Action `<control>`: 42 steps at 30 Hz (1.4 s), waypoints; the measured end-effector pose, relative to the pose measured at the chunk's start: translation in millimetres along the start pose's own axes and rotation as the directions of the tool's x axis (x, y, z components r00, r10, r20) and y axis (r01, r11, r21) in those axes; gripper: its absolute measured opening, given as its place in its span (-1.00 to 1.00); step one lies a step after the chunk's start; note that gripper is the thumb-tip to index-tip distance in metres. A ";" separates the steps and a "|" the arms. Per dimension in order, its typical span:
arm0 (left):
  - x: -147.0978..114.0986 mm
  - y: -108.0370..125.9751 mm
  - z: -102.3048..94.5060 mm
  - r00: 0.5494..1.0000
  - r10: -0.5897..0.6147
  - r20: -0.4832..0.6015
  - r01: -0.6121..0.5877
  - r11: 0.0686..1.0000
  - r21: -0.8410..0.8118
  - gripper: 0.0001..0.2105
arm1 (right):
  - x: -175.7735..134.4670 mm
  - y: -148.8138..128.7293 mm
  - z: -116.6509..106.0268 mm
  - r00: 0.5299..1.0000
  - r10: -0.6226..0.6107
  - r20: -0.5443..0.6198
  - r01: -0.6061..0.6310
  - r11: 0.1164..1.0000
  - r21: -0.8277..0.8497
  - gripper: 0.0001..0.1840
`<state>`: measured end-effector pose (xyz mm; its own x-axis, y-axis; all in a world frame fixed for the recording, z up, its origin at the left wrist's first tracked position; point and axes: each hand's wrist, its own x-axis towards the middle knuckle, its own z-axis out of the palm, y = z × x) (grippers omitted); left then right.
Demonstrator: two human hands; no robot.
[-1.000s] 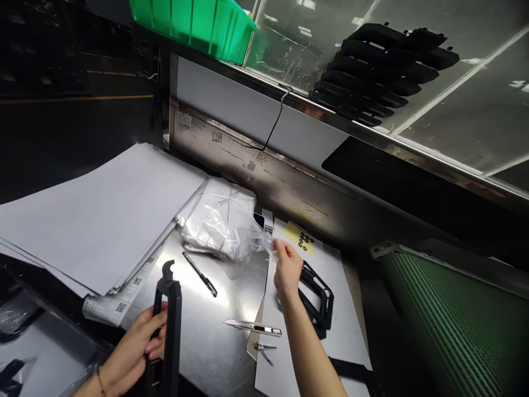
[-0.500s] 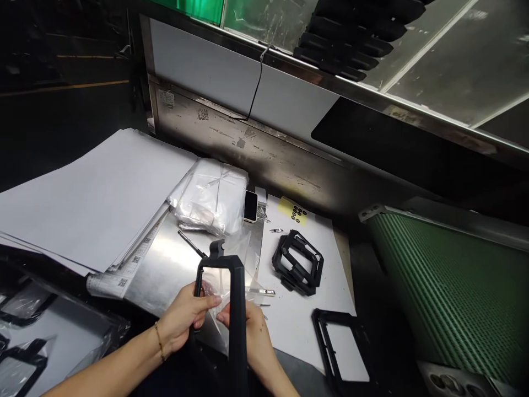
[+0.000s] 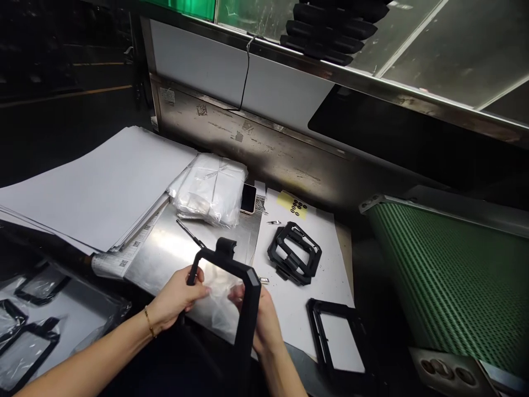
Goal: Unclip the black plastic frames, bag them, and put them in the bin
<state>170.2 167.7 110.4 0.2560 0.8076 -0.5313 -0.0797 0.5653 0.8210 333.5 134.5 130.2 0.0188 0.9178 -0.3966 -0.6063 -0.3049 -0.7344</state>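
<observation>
Dim workshop, brushed-metal workbench (image 3: 152,259) under a scuffed metal back panel (image 3: 227,129). Landmark: tied pile of clear plastic bags (image 3: 209,190). Left of pile: stack of large white sheets (image 3: 99,187). Right of pile, just beside it: dark-screened phone (image 3: 248,198); further right, yellow label sheet (image 3: 286,201) with black oval stickers. Nearer the wearer than the pile: slim black pen (image 3: 190,233), then the matte black angular plastic frame with a hooked tab (image 3: 250,309), held up tilted above the bench.

Left hand (image 3: 177,295) clamped on the frame's left bar, thumb inside the opening. Right hand (image 3: 264,322) behind the right bar, fingertips at a thin clear film bag (image 3: 225,309) seen through the opening; blurred and partly hidden, can't tell if pinched.

Right of pile, toward the wearer: 2 overlapping black angular frames (image 3: 314,259), then 1 black rectangular frame (image 3: 317,331). Far right of pile: green ribbed conveyor belt (image 3: 450,286). Left of pile, toward the wearer: black frames in clear bags (image 3: 28,331).
</observation>
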 end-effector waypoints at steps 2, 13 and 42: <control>2.8 -5.8 -7.5 0.994 0.055 -0.099 -0.054 0.998 0.022 -0.80 | 2.7 -12.2 -6.2 1.000 0.019 0.010 -0.020 0.995 0.099 -0.61; -70.4 -1.4 -65.0 0.998 -0.024 0.061 0.014 0.988 0.151 -0.67 | 25.1 -19.9 -3.3 0.941 0.236 0.244 -0.263 0.961 0.081 -0.78; -160.7 -71.0 -199.3 0.988 -0.124 -0.096 0.131 0.989 0.074 -0.73 | -77.0 147.2 111.2 0.559 0.219 0.800 0.795 0.133 -0.592 -0.75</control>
<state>-57.3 31.1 95.8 0.1701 0.7438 -0.6464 0.0266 0.6523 0.7575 154.4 47.2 113.9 -0.7582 0.6494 0.0582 0.4046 0.5386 -0.7390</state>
